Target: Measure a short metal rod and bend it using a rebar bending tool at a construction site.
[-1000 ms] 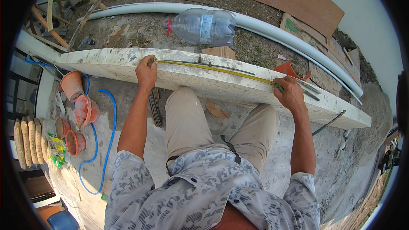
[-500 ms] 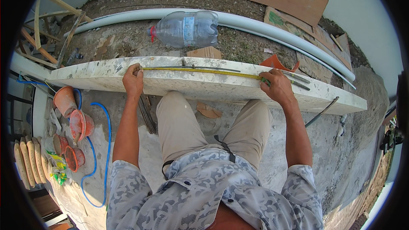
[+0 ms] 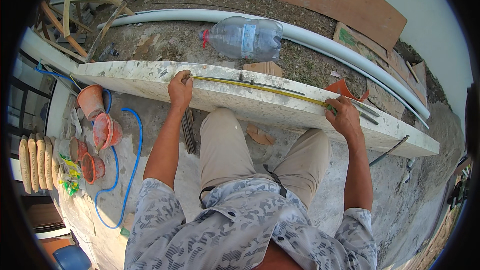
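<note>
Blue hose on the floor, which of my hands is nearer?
Left. Your left hand is ahead and to the right of the blue hose; your right hand is much farther right.

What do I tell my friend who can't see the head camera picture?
A left hand and right hand hold a yellow tape measure along a speckled white ledge, beside a thin rod. Beyond lie a clear bottle and white pipe.

Building site, brown sacks (image 3: 33,164), orange buckets (image 3: 91,102), white pipes (image 3: 175,16)
</note>
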`<act>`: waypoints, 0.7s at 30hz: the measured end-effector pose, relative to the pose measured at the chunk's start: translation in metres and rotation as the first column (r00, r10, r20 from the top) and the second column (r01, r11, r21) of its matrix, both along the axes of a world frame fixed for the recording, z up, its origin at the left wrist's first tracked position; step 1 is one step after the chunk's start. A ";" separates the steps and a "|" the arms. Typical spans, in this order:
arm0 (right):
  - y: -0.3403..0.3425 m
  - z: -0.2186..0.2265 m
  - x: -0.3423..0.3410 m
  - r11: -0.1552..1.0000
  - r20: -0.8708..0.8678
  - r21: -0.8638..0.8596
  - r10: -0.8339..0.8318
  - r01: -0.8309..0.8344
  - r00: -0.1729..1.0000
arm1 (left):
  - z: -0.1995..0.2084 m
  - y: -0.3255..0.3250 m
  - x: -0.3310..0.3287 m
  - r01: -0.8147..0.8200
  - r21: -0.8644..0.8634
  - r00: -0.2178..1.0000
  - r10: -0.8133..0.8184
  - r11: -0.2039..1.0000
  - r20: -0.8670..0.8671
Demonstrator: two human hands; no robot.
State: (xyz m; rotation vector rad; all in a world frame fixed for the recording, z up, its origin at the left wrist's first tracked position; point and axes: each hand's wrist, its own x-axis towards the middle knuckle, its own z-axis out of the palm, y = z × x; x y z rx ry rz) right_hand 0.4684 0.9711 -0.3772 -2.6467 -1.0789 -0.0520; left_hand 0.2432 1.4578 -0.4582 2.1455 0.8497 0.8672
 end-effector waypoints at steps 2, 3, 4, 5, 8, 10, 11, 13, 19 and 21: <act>-0.002 0.001 -0.001 1.000 0.023 -0.025 -0.015 0.016 1.000 | 0.000 -0.001 0.001 0.007 0.002 1.000 -0.007 1.000 -0.011; -0.003 0.001 -0.002 1.000 0.023 -0.025 -0.011 0.011 1.000 | 0.000 -0.001 0.002 0.012 -0.003 1.000 -0.012 1.000 -0.020; -0.004 0.002 -0.003 1.000 0.035 -0.012 -0.018 0.018 0.999 | 0.000 0.000 0.003 0.018 -0.008 0.999 -0.018 1.000 -0.030; -0.004 0.002 -0.003 1.000 0.046 0.001 -0.026 0.026 0.999 | -0.002 0.002 0.002 0.015 -0.007 0.999 -0.015 1.000 -0.030; -0.005 0.004 -0.003 1.000 0.072 0.001 -0.003 0.003 0.997 | -0.004 0.004 0.002 0.023 0.003 0.999 -0.023 1.000 -0.029; -0.006 0.006 -0.003 1.000 0.060 -0.003 -0.009 0.009 0.998 | -0.004 0.003 0.002 0.027 0.041 0.998 -0.024 0.999 -0.052; -0.006 0.006 -0.003 1.000 0.050 -0.005 -0.013 0.013 0.999 | -0.004 0.002 0.003 0.026 0.039 0.998 -0.024 0.999 -0.052; -0.008 0.006 -0.002 1.000 0.062 -0.001 -0.009 0.009 0.998 | -0.005 -0.001 0.004 0.017 0.050 1.000 -0.016 0.999 -0.008; -0.012 0.004 -0.002 1.000 0.063 0.015 -0.002 0.001 0.998 | -0.005 -0.002 0.002 0.028 0.054 0.999 -0.027 0.998 -0.018; -0.013 0.004 -0.002 1.000 0.061 0.010 -0.009 0.009 0.998 | -0.004 -0.002 0.001 0.024 0.082 0.999 -0.020 0.996 -0.047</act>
